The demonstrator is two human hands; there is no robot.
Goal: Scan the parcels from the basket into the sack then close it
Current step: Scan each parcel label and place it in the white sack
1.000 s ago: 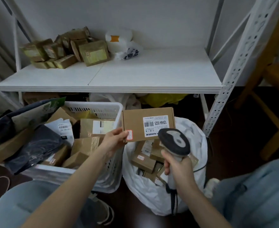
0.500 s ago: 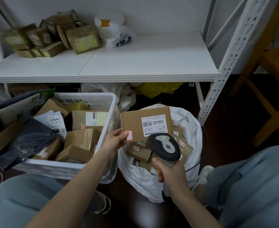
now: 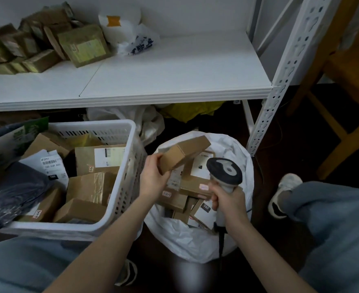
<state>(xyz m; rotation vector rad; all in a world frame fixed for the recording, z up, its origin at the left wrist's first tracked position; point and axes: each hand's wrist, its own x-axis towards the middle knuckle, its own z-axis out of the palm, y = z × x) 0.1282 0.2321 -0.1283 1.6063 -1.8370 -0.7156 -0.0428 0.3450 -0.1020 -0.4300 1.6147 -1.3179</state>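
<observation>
Cardboard box (image 3: 182,154) now tipped label-down — lowered over sack (image 3: 195,240).

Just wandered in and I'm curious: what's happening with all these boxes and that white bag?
A seated person is sorting parcels. The left hand holds a small cardboard box tilted over the open white sack, which already holds several parcels. The right hand grips a handheld scanner. The white basket beside it is far from empty.

I see a plain brown box (image 3: 182,154), a white slotted basket (image 3: 119,132), a white sack (image 3: 233,144), a grey scanner (image 3: 225,173) with a black rim, a white shelf (image 3: 174,77), blue jeans (image 3: 343,218) and a dark floor (image 3: 290,144).
</observation>
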